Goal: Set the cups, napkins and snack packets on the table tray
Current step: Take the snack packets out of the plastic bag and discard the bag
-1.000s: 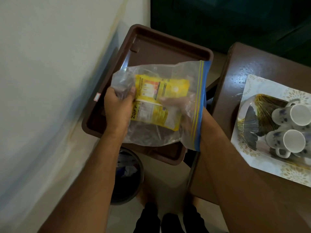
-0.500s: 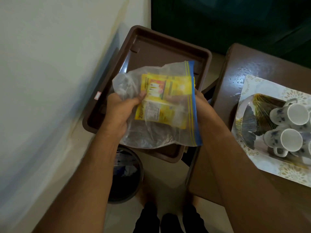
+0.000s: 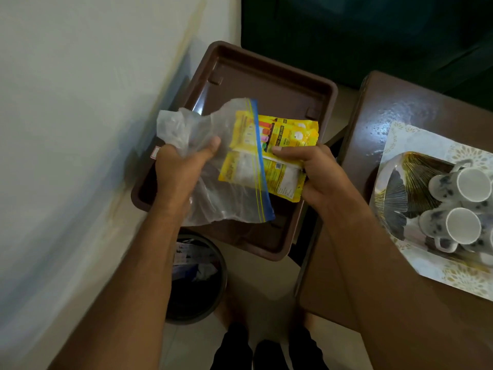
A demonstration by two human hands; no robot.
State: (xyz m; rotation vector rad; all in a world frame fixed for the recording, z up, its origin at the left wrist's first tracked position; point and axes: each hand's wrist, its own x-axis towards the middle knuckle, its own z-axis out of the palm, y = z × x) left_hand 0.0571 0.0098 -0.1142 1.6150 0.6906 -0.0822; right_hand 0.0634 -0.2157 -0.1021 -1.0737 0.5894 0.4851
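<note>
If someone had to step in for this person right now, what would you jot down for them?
Left hand: grips the bunched end of the clear zip bag.
Right hand: pinches the yellow snack packets, which are about halfway out of the bag's blue-edged mouth.
Brown tray: directly beneath the hands; what shows of it is bare.
Cups: lying together on the decorated platter on the table at right.
Napkins: none that I can make out.
Done: packets nearly freed.
Left: set the packets on the tray, then the cups and napkins.
</note>
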